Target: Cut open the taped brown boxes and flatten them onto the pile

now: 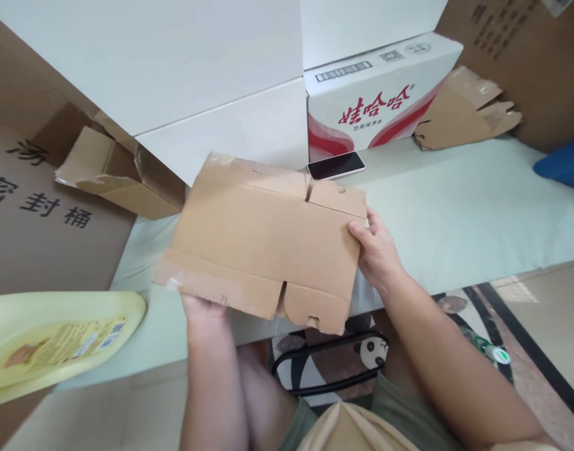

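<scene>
A flattened cardboard box (263,241) is held level above the near edge of a pale green table (456,219), gripped at two sides by a seated person. The right hand (376,250) clasps the sheet's right edge, thumb on top and fingers curled beneath. The left hand (202,307) holds the near left corner from below; only its heel shows, so how far its fingers close cannot be told.

The sheet's far edge lies close to a white carton (221,131) and just short of a phone (336,165) lying flat against a red-and-white printed case (376,106). To the far left a torn brown box (113,175) rests on its side beside a large brown carton (37,219) with printed characters; a yellow tray (56,338) juts in at the near left. A crumpled cardboard piece (460,109) sits far right, and a blue object (564,164) at the right edge. The widest bare stretch of tabletop runs right of the held sheet.
</scene>
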A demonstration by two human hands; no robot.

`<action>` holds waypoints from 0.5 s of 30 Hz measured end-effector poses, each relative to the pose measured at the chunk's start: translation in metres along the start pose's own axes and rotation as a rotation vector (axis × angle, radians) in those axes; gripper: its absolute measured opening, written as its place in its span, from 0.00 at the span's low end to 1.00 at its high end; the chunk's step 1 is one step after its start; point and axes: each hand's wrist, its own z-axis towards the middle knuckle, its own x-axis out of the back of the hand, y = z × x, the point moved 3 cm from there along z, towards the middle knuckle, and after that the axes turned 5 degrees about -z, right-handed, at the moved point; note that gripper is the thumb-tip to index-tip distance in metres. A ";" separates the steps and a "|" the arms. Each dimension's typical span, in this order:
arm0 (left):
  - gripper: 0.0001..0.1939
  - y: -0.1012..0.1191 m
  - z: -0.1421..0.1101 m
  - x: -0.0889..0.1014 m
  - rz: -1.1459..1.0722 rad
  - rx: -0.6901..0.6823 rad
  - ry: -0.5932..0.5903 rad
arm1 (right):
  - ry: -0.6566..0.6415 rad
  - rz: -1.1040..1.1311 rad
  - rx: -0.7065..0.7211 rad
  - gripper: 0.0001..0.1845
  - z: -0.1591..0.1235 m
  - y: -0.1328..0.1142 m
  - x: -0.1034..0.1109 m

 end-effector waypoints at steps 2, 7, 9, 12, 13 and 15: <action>0.26 0.000 -0.002 -0.004 0.065 -0.061 0.002 | -0.022 0.081 -0.031 0.46 -0.005 0.001 -0.008; 0.27 -0.005 -0.012 -0.013 0.144 -0.103 -0.105 | -0.206 0.094 -0.170 0.31 -0.012 -0.002 -0.013; 0.26 -0.015 -0.023 -0.019 0.194 0.031 -0.310 | -0.126 0.136 -0.117 0.29 -0.008 -0.007 -0.004; 0.18 -0.043 -0.058 -0.035 0.337 0.417 -0.752 | -0.003 0.238 -0.025 0.27 0.001 -0.013 0.010; 0.16 -0.052 -0.073 -0.041 0.383 0.524 -0.868 | 0.009 0.269 -0.009 0.26 0.003 -0.013 0.014; 0.16 -0.068 -0.105 -0.055 0.481 0.703 -1.105 | 0.000 0.315 0.004 0.23 0.006 -0.013 0.017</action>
